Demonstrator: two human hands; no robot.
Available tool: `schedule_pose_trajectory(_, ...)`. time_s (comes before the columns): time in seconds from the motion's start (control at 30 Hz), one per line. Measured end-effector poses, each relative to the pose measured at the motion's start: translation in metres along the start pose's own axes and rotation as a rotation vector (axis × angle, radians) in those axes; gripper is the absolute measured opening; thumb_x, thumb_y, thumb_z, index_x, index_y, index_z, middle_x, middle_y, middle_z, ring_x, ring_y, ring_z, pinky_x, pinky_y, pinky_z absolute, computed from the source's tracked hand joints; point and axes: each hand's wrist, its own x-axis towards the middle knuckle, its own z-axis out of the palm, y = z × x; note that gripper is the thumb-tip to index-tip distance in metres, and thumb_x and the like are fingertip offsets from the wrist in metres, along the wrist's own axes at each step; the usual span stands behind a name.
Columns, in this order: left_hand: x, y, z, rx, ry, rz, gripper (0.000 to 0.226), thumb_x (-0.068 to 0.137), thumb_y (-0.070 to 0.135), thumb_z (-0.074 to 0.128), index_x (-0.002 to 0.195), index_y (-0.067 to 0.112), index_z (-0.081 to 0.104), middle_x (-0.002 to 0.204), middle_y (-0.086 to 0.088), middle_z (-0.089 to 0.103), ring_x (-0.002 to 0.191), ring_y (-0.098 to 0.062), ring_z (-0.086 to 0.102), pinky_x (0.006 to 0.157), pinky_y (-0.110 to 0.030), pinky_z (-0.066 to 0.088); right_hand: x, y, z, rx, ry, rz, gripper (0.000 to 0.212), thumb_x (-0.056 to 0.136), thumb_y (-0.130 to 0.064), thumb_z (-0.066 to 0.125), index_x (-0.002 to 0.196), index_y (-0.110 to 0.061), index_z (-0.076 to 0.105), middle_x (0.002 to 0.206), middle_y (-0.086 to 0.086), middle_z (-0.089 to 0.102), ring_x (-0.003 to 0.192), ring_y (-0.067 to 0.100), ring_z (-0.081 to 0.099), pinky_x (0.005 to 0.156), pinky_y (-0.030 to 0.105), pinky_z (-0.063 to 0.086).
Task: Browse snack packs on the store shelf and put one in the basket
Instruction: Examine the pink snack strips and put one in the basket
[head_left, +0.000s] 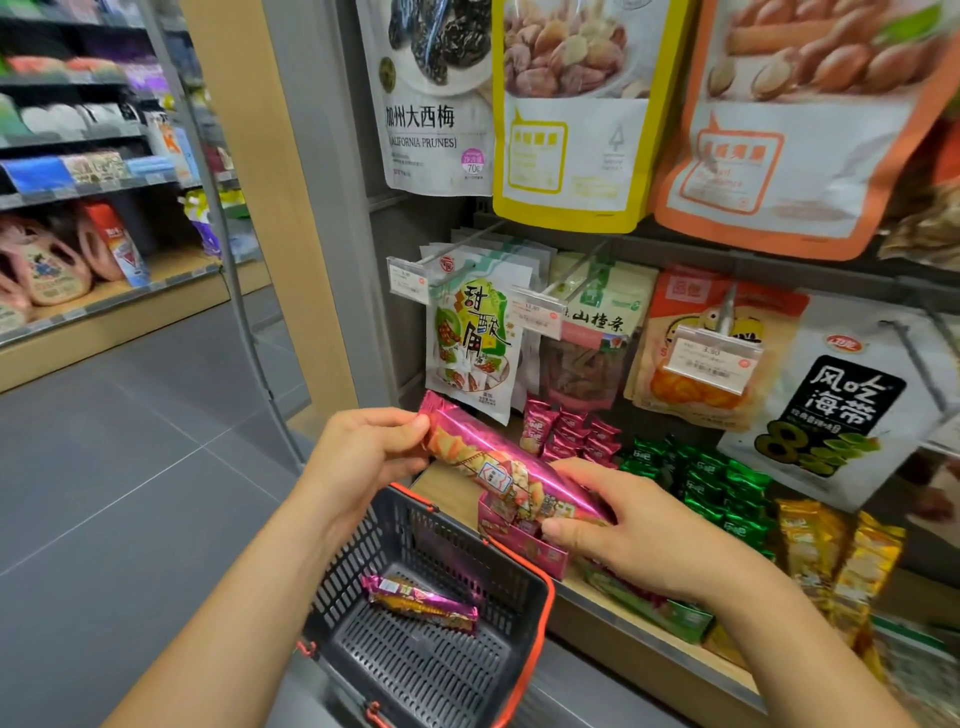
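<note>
Inspecting a pink snack pack (488, 462), they're pinching its ends with left hand (358, 452) and right hand (623, 519), probably lowering it into the basket (540, 584) next.

The lone head camera is looking forward and down, close above the fingers (397, 431), shelf (623, 649) just beyond them.
</note>
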Motion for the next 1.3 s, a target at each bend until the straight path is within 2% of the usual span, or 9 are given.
schedule_pose_trajectory(0.17, -0.004, -0.005, 0.004, 0.235, 0.010, 0.111, 0.018, 0.091, 0.016, 0.064, 0.087, 0.026, 0.079, 0.086, 0.002, 0.075, 0.085, -0.012, 0.067, 0.079, -0.030, 0.057, -0.002, 0.002, -0.002, -0.210, 0.079, 0.064, 0.044, 0.087, -0.054, 0.061, 0.127, -0.049, 0.045, 0.113, -0.021, 0.063, 0.099, 0.003, 0.061, 0.088, 0.035, 0.052)
schedule_pose_trajectory(0.3, -0.008, -0.003, 0.010, 0.428, -0.052, 0.271, 0.015, 0.088, 0.031, 0.067, 0.097, 0.039, 0.075, 0.092, 0.021, 0.073, 0.088, 0.005, 0.065, 0.074, -0.012, 0.051, -0.005, 0.001, 0.000, -0.404, 0.177, 0.040, 0.046, 0.086, -0.054, 0.060, 0.128, -0.049, 0.040, 0.106, -0.022, 0.065, 0.093, 0.005, 0.061, 0.080, 0.034, 0.054)
schedule_pose_trajectory(0.5, -0.001, -0.010, 0.014, 0.527, 0.133, 0.209, 0.014, 0.081, 0.021, 0.077, 0.076, 0.035, 0.076, 0.072, 0.019, 0.072, 0.070, 0.006, 0.065, 0.064, -0.014, 0.042, -0.005, 0.001, 0.012, -0.523, 0.323, -0.044, 0.051, 0.084, -0.047, 0.062, 0.129, -0.047, 0.037, 0.101, -0.016, 0.061, 0.093, 0.009, 0.059, 0.077, 0.031, 0.051)
schedule_pose_trajectory(0.73, 0.004, -0.014, 0.006, 0.625, 0.204, 0.242, 0.031, 0.081, 0.013, 0.076, 0.063, 0.038, 0.071, 0.063, 0.022, 0.068, 0.064, 0.006, 0.062, 0.059, -0.017, 0.040, -0.010, 0.003, -0.004, -0.186, 0.161, 0.007, 0.052, 0.084, -0.042, 0.070, 0.131, -0.048, 0.049, 0.111, -0.024, 0.059, 0.098, -0.003, 0.054, 0.088, 0.023, 0.047)
schedule_pose_trajectory(0.8, 0.006, -0.013, 0.002, 0.646, 0.216, 0.255, 0.030, 0.080, 0.014, 0.077, 0.063, 0.038, 0.071, 0.062, 0.022, 0.068, 0.064, 0.005, 0.061, 0.059, -0.018, 0.039, -0.013, 0.001, -0.012, -0.026, 0.172, -0.010, 0.045, 0.085, -0.032, 0.073, 0.124, -0.049, 0.056, 0.104, -0.025, 0.065, 0.086, -0.006, 0.060, 0.074, 0.013, 0.048)
schedule_pose_trajectory(0.87, 0.009, -0.012, -0.002, 0.629, 0.207, 0.259, 0.027, 0.079, 0.013, 0.078, 0.064, 0.035, 0.073, 0.061, 0.017, 0.069, 0.060, 0.003, 0.061, 0.062, -0.020, 0.042, -0.017, -0.001, -0.019, 0.123, 0.244, -0.032, 0.041, 0.084, -0.024, 0.074, 0.112, -0.051, 0.061, 0.095, -0.022, 0.068, 0.074, -0.002, 0.064, 0.061, 0.013, 0.049)
schedule_pose_trajectory(0.97, 0.011, -0.011, -0.006, 0.544, 0.146, 0.252, 0.024, 0.079, 0.009, 0.078, 0.069, 0.032, 0.074, 0.063, 0.008, 0.072, 0.058, 0.000, 0.063, 0.067, -0.026, 0.051, -0.019, -0.001, -0.025, 0.243, 0.380, -0.032, 0.034, 0.081, -0.023, 0.076, 0.106, -0.045, 0.067, 0.096, -0.021, 0.070, 0.083, 0.003, 0.067, 0.073, 0.019, 0.054)
schedule_pose_trajectory(1.07, 0.008, -0.009, -0.005, 0.486, 0.028, 0.245, 0.027, 0.080, 0.007, 0.076, 0.076, 0.033, 0.078, 0.071, 0.004, 0.074, 0.064, -0.002, 0.067, 0.064, -0.016, 0.052, -0.017, 0.000, -0.026, 0.485, 0.487, -0.010, 0.028, 0.081, -0.016, 0.075, 0.102, -0.033, 0.067, 0.091, -0.003, 0.074, 0.081, 0.012, 0.073, 0.068, 0.026, 0.059)
schedule_pose_trajectory(1.3, -0.004, -0.003, -0.002, 0.382, -0.290, 0.094, 0.023, 0.068, 0.017, 0.077, 0.088, 0.028, 0.079, 0.087, -0.004, 0.077, 0.080, -0.012, 0.072, 0.070, -0.017, 0.053, -0.011, 0.002, -0.028, 0.822, 0.747, 0.133, 0.007, 0.092, -0.023, 0.062, 0.097, -0.017, 0.062, 0.090, 0.009, 0.072, 0.076, 0.016, 0.074, 0.054, 0.020, 0.056)
